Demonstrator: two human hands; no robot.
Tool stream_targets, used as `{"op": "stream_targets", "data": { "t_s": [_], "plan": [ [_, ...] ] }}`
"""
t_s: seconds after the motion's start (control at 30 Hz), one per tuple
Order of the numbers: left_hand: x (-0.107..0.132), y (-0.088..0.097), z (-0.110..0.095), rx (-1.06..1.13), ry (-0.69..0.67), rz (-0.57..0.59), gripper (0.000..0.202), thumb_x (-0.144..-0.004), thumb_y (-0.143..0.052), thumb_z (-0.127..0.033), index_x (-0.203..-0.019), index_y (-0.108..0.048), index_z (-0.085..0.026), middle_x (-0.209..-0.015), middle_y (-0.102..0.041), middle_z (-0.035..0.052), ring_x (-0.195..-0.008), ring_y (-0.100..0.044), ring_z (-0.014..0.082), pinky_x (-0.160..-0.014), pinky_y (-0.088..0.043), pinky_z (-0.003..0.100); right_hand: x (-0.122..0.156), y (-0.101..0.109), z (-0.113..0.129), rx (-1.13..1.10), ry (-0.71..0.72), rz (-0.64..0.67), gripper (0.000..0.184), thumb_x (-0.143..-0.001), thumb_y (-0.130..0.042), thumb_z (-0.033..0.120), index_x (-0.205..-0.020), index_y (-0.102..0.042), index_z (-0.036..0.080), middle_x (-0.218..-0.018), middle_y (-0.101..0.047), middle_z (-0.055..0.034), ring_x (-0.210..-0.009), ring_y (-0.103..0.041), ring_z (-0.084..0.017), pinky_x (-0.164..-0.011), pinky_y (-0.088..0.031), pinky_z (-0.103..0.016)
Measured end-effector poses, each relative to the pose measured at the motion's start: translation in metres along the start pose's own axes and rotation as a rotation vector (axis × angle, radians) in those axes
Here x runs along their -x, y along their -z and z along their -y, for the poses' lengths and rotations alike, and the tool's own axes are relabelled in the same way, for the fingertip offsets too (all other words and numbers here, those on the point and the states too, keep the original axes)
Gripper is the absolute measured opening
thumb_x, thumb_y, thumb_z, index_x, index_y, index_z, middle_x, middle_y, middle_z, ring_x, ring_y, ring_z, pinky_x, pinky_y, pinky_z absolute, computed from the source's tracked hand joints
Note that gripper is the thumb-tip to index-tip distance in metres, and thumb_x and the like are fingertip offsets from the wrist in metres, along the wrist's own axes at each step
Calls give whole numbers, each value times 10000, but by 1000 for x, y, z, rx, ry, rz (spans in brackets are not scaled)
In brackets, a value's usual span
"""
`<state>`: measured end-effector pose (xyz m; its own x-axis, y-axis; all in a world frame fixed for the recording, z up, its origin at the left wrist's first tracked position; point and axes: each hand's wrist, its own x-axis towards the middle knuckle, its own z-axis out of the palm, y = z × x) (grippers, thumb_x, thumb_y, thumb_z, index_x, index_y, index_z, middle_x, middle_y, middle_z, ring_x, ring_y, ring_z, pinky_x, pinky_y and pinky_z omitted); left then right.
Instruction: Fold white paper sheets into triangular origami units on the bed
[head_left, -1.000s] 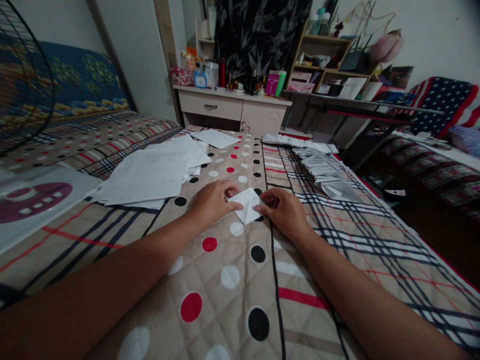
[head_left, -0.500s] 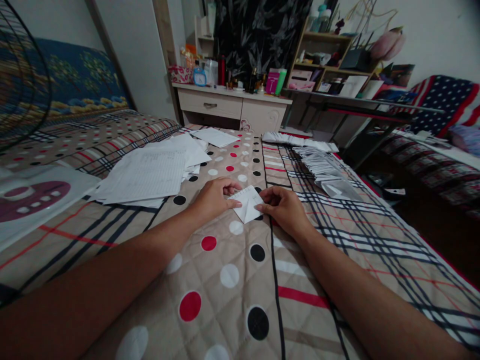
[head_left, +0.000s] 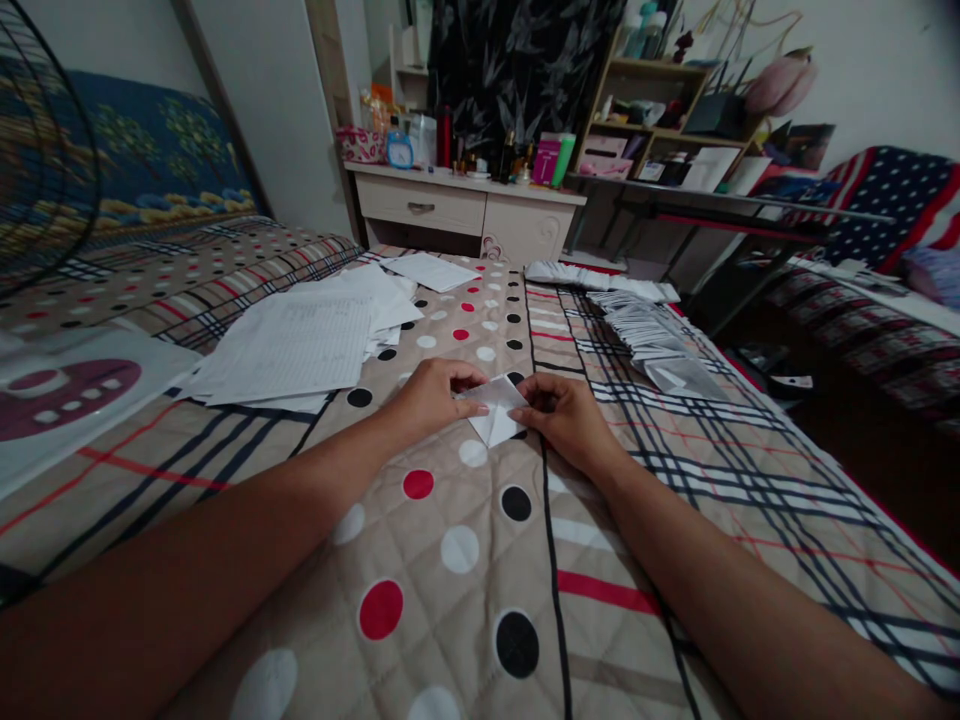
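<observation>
A small folded piece of white paper [head_left: 496,408] is held low over the bedspread, a crease running down its middle. My left hand [head_left: 435,392] pinches its left side, thumb on the near face and fingers behind. On the right side, my right hand [head_left: 564,412] grips it with the thumb in front and curled fingers at the back. Fingertips behind the paper are partly hidden. Left of my hands lies a pile of white sheets [head_left: 300,345], the top one with faint lines and writing. Several folded white paper pieces [head_left: 637,335] sit in a row to the right.
The quilted bedspread [head_left: 420,560] has dots and plaid bands. A plastic bag [head_left: 67,390] with a purple print lies at the left, near a wire fan guard [head_left: 52,150]. Another row of folded paper [head_left: 592,278] lies farther back, before a white dresser [head_left: 420,208].
The paper's upper part looks folded differently: its written top edge has given way to a plainer, pointed one. Both hands keep nearly the same place and grip.
</observation>
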<state>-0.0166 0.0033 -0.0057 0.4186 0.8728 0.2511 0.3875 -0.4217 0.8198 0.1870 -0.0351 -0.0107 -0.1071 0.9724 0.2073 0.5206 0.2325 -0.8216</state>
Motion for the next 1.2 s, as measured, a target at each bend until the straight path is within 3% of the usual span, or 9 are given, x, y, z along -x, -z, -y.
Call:
{"op": "stream_targets", "data": {
  "t_s": [0.13,0.23,0.37,0.57,0.73,0.93,1.2],
  "plan": [
    [0,0,-1,16,-11,26,154,-629,-740,-99,-772,-728,-151,-718,-690,-4,-659,-607,122,-623,-465,230,1,-1,0,7,53,-2,76,-713,-694,223,-779,-693,186,-722,-664,-3,-661,-591,-145,-620,-450,-246],
    [0,3,-4,-24,-90,53,121,-644,-695,-40,-684,-721,-152,-660,-663,-6,-615,-590,109,-574,-437,213,1,-1,1,54,171,-18,78,-711,-652,123,-738,-693,184,-755,-662,-11,-707,-601,-148,-658,-454,-251],
    [0,9,-6,-140,-274,85,223,-662,-641,17,-671,-739,-184,-669,-663,1,-668,-601,119,-650,-455,237,3,0,5,103,340,3,235,-695,-557,-12,-710,-699,175,-789,-638,-22,-753,-601,-146,-689,-450,-249],
    [2,13,-2,-227,-401,137,220,-749,-626,-32,-725,-751,-212,-714,-684,17,-728,-610,140,-735,-475,277,6,0,10,166,378,42,296,-696,-499,-55,-699,-686,175,-810,-617,-29,-770,-593,-149,-682,-452,-242],
    [5,15,-3,-262,-389,160,226,-765,-621,-30,-749,-750,-215,-733,-684,17,-755,-611,146,-772,-472,290,8,1,13,255,404,54,303,-692,-480,-65,-697,-660,178,-825,-625,-37,-796,-589,-160,-703,-448,-253],
    [6,16,-2,-224,-381,156,209,-765,-616,-34,-771,-747,-197,-753,-680,21,-732,-611,134,-715,-476,260,8,2,15,279,365,43,292,-650,-521,-67,-772,-653,164,-801,-645,-40,-781,-591,-174,-726,-447,-275],
    [7,16,3,-196,-381,187,245,-753,-593,-44,-728,-756,-225,-734,-707,19,-731,-626,138,-833,-484,321,8,-2,9,282,507,42,320,-708,-480,-68,-662,-677,181,-782,-641,-45,-776,-588,-163,-686,-445,-261]
  ]
}}
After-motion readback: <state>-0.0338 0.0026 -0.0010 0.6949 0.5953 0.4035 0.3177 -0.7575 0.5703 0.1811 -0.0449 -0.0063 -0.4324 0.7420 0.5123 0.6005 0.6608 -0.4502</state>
